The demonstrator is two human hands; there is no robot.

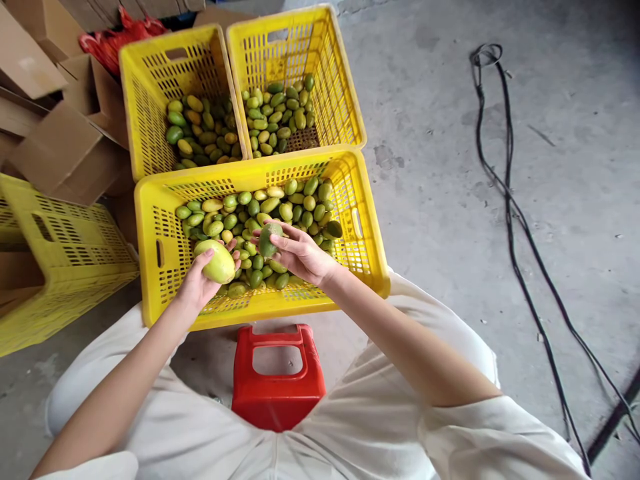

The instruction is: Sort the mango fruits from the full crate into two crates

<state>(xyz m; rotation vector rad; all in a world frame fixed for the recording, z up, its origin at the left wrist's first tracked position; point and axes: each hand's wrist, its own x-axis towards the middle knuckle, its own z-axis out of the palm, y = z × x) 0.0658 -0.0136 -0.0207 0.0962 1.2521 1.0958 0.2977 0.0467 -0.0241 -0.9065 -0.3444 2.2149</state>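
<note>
My left hand (200, 283) is closed around a large yellow-green mango (217, 261) over the near yellow crate (150, 267). My right hand (300, 257) grips a smaller dark green mango (269, 239) with its fingertips, just right of the other one. Both hands hover above the heap of green and yellow mangoes (260, 207) that fills this crate. Two more yellow crates stand behind it. The far left crate (145, 100) holds mixed yellow and green mangoes. The far right crate (345, 87) holds smaller green ones.
A red plastic stool (277, 377) stands between my knees, against the near crate. An upturned yellow crate (55, 260) and brown cardboard boxes (55, 147) lie to the left. Black cables (510, 200) run across the concrete floor on the right.
</note>
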